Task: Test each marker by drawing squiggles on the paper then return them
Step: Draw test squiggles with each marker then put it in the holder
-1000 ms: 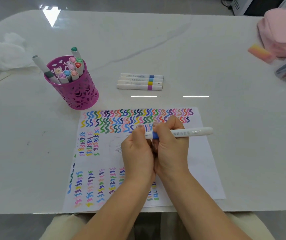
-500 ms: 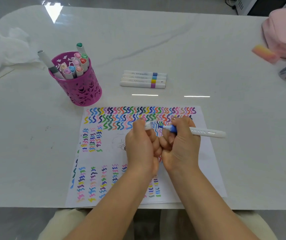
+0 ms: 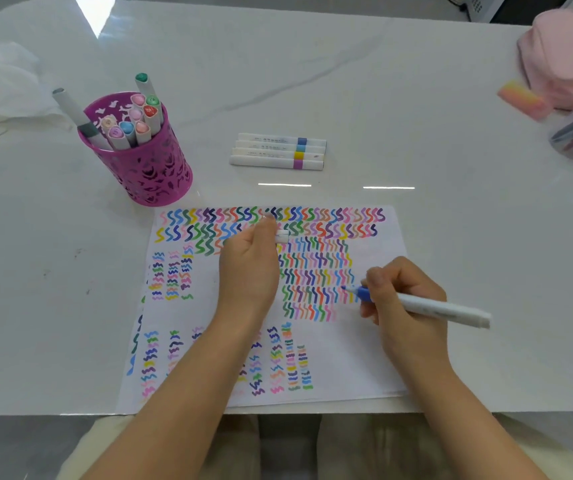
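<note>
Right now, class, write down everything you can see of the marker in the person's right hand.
The marker has a white, plastic-looking barrel, a blue collar and a blue tip, uncapped. It lies at a low slant, tip pointing left over the paper beside a squiggle row, tail out right. The right hand grips it near the collar. Whether the tip touches the paper is unclear.

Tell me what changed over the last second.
The hands separated, uncapping the blue marker: the left hand holds the cap over the upper rows, the right hand carried the marker rightward and down, tip near squiggles on the paper. The four loose markers and purple cup stayed put.
</note>
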